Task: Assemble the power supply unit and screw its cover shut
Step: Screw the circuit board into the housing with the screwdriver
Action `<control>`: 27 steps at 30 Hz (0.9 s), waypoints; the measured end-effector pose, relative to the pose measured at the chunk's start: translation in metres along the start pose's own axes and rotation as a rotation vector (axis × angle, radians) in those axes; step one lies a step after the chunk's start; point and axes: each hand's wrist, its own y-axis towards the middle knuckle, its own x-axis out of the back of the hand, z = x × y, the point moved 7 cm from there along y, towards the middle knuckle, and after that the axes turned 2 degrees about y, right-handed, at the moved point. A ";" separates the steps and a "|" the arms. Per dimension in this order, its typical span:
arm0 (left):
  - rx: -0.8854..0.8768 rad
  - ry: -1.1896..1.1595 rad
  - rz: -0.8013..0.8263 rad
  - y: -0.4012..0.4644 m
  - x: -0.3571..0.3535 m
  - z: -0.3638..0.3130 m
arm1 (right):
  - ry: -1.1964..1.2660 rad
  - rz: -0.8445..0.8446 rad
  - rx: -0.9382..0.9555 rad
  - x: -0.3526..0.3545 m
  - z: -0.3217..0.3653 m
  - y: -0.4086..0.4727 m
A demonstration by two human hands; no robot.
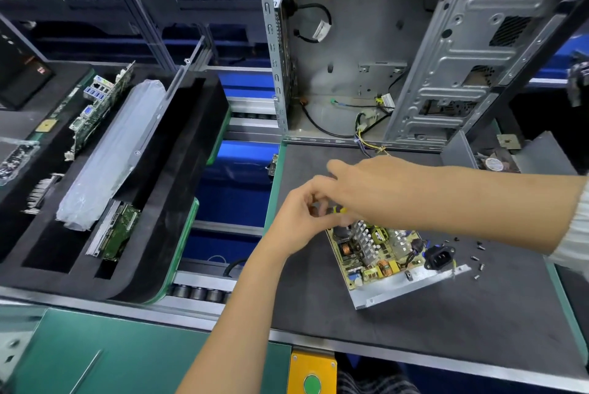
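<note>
My left hand (301, 212) had its fingers curled, pinching something small and dark over the far-left corner of the power supply board (376, 253); a yellow-and-black bit, maybe a tool handle (338, 210), showed between my hands, too blurred for me to name. My right hand (376, 189) reached across from the right, fingers bent down over the same spot; I could not tell whether it gripped anything, since its fingertips were hidden.

The board was a yellowish circuit card crowded with a finned silver heatsink (363, 239), copper coils and dark capacitors, seated in an open metal base tray (411, 287) with no cover on it. A black mains socket (441, 255) stood at its right end. The unit lay near the middle of the dark grey table (414, 330), its long axis running diagonally, from near-left up toward the far-right, socket end pointing at the table's right edge.

Loose screws (478, 258) were scattered just right of the socket. An open computer case (366, 52) stood at the table's far edge, and a black foam tray (178, 189) holding circuit boards sat off to the left.
</note>
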 end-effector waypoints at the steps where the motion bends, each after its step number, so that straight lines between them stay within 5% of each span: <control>1: 0.000 -0.011 0.024 -0.001 0.001 0.002 | 0.021 0.020 0.032 -0.001 0.001 0.000; 4: -0.032 -0.030 0.093 -0.004 -0.006 0.000 | -0.010 0.078 0.021 -0.004 0.003 0.003; 10: -0.063 0.118 -0.090 -0.005 -0.006 0.004 | -0.039 -0.032 -0.084 -0.005 -0.005 -0.004; 15: -0.050 0.195 -0.028 -0.008 -0.002 0.009 | 0.107 0.036 0.010 -0.012 0.002 -0.010; 22: -0.100 0.142 -0.131 -0.005 -0.006 0.001 | -0.062 -0.047 -0.113 -0.004 -0.001 -0.002; 27: -0.116 0.245 -0.034 -0.006 -0.001 0.001 | 0.017 -0.024 -0.020 -0.008 -0.003 -0.006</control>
